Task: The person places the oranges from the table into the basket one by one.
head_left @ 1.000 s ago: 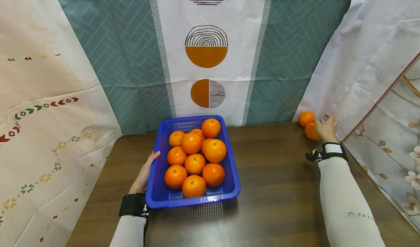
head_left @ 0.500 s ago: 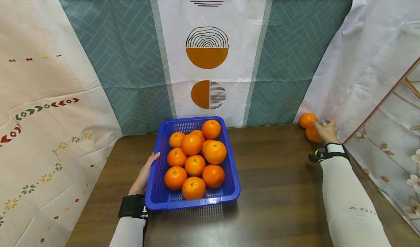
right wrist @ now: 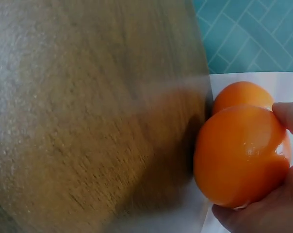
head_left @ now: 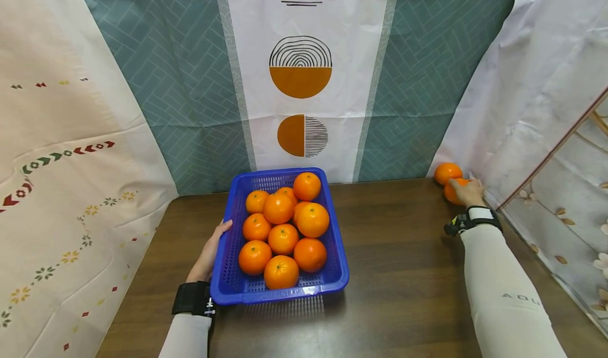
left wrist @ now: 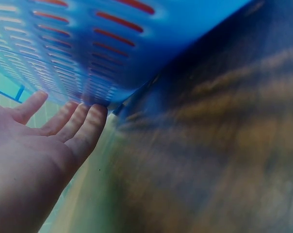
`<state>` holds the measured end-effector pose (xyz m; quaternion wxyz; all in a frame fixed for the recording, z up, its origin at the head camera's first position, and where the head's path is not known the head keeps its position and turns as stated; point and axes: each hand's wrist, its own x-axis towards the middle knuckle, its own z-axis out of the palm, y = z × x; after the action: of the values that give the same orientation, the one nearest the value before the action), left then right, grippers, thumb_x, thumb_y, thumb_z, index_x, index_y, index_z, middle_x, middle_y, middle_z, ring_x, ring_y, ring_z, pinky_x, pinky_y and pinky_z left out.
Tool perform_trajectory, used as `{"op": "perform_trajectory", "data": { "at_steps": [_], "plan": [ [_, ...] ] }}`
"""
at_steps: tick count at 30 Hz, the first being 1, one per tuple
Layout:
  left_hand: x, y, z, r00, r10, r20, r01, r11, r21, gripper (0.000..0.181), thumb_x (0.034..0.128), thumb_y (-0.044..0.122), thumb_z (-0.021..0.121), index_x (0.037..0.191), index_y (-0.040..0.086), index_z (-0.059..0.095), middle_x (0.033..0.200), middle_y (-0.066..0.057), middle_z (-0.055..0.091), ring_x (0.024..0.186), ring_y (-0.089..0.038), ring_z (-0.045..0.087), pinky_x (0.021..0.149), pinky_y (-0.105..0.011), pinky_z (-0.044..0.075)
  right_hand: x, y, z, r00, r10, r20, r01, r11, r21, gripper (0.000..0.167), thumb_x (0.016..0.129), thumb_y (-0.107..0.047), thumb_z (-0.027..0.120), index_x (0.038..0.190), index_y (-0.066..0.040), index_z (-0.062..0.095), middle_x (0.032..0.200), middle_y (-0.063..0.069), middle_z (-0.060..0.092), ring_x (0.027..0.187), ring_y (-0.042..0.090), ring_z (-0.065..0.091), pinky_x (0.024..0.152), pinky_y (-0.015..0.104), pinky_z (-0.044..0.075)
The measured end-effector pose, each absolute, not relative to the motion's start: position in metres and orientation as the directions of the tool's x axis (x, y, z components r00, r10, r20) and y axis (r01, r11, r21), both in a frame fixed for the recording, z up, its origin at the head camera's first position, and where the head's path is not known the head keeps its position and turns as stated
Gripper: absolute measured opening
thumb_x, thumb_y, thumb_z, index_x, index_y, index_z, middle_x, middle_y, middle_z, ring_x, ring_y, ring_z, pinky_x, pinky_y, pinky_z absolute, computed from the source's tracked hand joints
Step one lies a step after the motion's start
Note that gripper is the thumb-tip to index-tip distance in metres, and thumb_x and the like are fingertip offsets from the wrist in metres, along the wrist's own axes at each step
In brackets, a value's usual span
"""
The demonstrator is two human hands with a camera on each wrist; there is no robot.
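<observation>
In the head view a blue plastic basket (head_left: 280, 295) with slotted walls holds several oranges (head_left: 283, 239). My left hand (head_left: 209, 251) lies against its left side; the left wrist view has its fingers extended, tips touching the slotted wall (left wrist: 170, 34). Far to the right, my right hand (head_left: 470, 193) grips an orange (head_left: 454, 192). Thumb and fingers stand on different sides of that orange (right wrist: 238, 158) in the right wrist view. Just behind it sits another orange (right wrist: 241, 93), partly hidden by the gripped one.
A brown wooden table (head_left: 394, 273) carries everything. Patterned cloth (head_left: 304, 83) hangs along its back edge, and more cloth closes the left and right sides. The two loose oranges lie close to the white cloth (head_left: 494, 115) at the back right corner.
My right hand's fingers have closed around the nearer orange at the right. The left hand and the basket stay where they were.
</observation>
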<state>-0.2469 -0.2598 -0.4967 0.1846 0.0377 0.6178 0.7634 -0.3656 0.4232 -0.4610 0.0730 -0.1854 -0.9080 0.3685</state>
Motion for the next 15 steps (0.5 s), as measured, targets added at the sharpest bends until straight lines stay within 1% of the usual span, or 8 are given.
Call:
{"op": "perform_trajectory", "data": {
  "at_steps": [3,9,12,15],
  "plan": [
    [-0.2481,-0.2604,-0.4947,-0.929,0.328,-0.170,-0.233,-0.165,0.958,0.071,0.1098,0.057,0.033,0.166,0.037,-0.006,0.171,-0.007,0.008,0.149,-0.037,0.025,0.116,-0.056,0.034,-0.3657,0.4232,-0.4611,-0.926,0.378,0.025,0.258,0.677,-0.689,0.080,0.105,-0.035,0.041,0.146,0.030,0.018,0.145,0.054,0.022,0.139,0.063,0.020,0.119,0.062,0.021],
    [-0.2497,-0.2596,-0.4913,-0.931,0.332,-0.154,-0.218,-0.167,0.961,0.071,0.1102,0.056,0.033,0.167,0.036,-0.006,0.170,-0.008,0.009,0.150,-0.037,0.024,0.117,-0.055,0.032,-0.3633,0.4202,-0.4619,-0.919,0.388,0.072,0.232,0.677,-0.698,0.077,0.104,-0.032,0.042,0.144,0.031,0.022,0.141,0.054,0.027,0.137,0.062,0.025,0.117,0.060,0.024],
    [-0.2499,-0.2595,-0.4915,-0.932,0.333,-0.145,-0.211,-0.169,0.963,0.072,0.1100,0.056,0.034,0.167,0.036,-0.005,0.171,-0.008,0.008,0.150,-0.037,0.023,0.118,-0.058,0.030,-0.3627,0.4184,-0.4635,-0.911,0.404,0.081,0.235,0.672,-0.703,0.077,0.104,-0.032,0.043,0.144,0.030,0.022,0.142,0.054,0.027,0.136,0.062,0.027,0.118,0.060,0.024],
    [-0.2487,-0.2592,-0.4903,-0.928,0.341,-0.148,-0.218,-0.175,0.960,0.073,0.1094,0.057,0.035,0.167,0.037,-0.005,0.171,-0.009,0.007,0.151,-0.039,0.022,0.118,-0.061,0.028,-0.3643,0.4195,-0.4680,-0.904,0.423,0.065,0.255,0.654,-0.712,0.078,0.105,-0.034,0.043,0.146,0.028,0.019,0.145,0.052,0.024,0.137,0.063,0.027,0.118,0.062,0.023]
  ]
}}
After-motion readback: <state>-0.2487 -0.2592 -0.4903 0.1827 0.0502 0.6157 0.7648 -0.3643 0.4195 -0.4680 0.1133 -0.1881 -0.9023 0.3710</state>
